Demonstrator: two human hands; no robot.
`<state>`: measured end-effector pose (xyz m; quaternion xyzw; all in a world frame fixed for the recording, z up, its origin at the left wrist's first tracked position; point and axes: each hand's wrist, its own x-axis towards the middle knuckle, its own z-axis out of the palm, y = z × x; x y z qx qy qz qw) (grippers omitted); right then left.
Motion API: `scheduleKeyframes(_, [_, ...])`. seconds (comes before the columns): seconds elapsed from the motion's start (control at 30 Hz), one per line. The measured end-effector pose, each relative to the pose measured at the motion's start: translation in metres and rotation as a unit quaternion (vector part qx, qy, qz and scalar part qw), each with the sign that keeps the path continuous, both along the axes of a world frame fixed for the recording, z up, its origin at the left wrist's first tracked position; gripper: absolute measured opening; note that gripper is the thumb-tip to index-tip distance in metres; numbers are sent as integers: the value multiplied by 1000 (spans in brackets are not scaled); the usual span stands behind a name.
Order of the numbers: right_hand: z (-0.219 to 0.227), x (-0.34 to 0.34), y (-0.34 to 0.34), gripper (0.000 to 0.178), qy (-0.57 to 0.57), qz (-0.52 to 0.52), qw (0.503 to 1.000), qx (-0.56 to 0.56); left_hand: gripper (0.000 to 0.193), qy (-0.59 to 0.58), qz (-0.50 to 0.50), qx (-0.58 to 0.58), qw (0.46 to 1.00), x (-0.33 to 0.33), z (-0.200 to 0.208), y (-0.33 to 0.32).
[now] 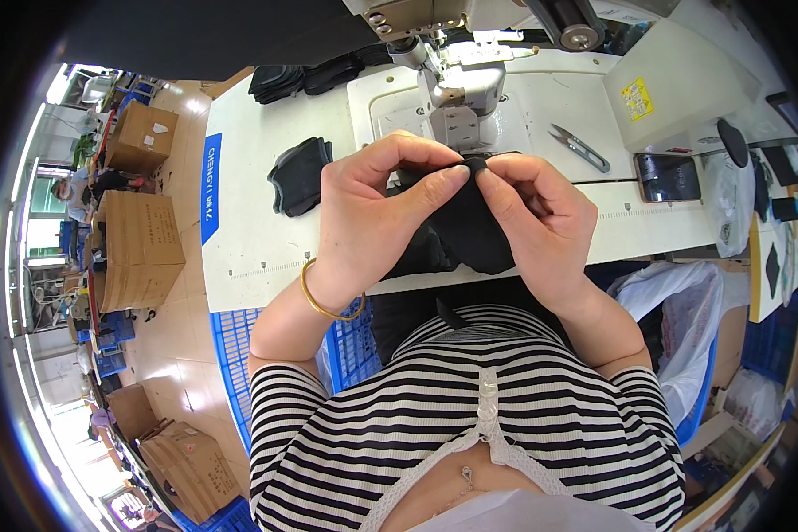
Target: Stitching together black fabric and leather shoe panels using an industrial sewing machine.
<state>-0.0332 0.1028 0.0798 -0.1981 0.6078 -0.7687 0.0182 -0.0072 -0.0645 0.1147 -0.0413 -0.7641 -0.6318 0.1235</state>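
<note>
Between my two hands is a piece of black fabric (472,226), its upper edge pinched and the rest hanging toward the table's front edge. My left hand (377,199) grips that edge between thumb and forefinger. Close beside it, my right hand (541,204) pinches the same edge, its other fingers curled. Just beyond my fingertips stands the sewing machine (461,102), its needle area lit. More black fabric lies under and behind my left hand, partly hidden by it.
On the white table (266,239), a small stack of black fabric pieces (300,176) lies left, with more black stacks (279,82) at the back. Thread snips (581,148) and a phone (668,178) are right. Blue crates (353,346) stand below; cardboard boxes (142,248) line the left floor.
</note>
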Motion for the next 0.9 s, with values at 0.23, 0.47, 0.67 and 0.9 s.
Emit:
scheduleKeyframes(0.23, [-2, -1, -3, 13, 4, -8, 1000, -7, 9, 17, 21, -25, 999, -4, 0, -5])
scheduleKeyframes(0.47, [-1, 4, 7, 15, 25, -2, 998, 57, 12, 44, 70, 126, 989, -5, -6, -9])
scheduleKeyframes(0.67, [0, 0, 7, 11, 47, -30, 993, 105, 13, 52, 74, 137, 986, -8, -8, -8])
scheduleKeyframes(0.9, [-4, -3, 4, 11, 40, -29, 994, 99, 12, 43, 80, 140, 986, -12, -8, -11])
